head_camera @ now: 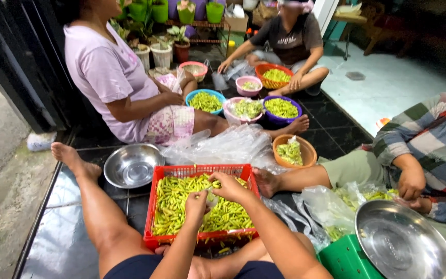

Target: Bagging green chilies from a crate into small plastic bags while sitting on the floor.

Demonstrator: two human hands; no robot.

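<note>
- The person sat on the dark tiled floor (68,237) with legs spread, so the red basket (201,171) sat between the thighs within easy reach of both hands
- The basket was filled with green chillies (174,204), heaped across its whole bottom
- The left hand (196,202) hovered over the middle of the heap, fingers drawn together on what looked like one chilli; the pinch itself was too small to make out for sure
- The right hand (228,187) lay just beside it, fingers curled down and pressed together near the same spot, likely working the same pod
- An empty steel bowl (132,165) stood just beside the basket's far left corner, close enough to drop things into
- Clear plastic bags (223,147) lay crumpled beyond the basket
- An orange bowl (295,151) and a blue bowl (205,101) of chillies stood among three other people seated around
- A green scale with a steel pan (406,243) stood near the person's right knee
</note>
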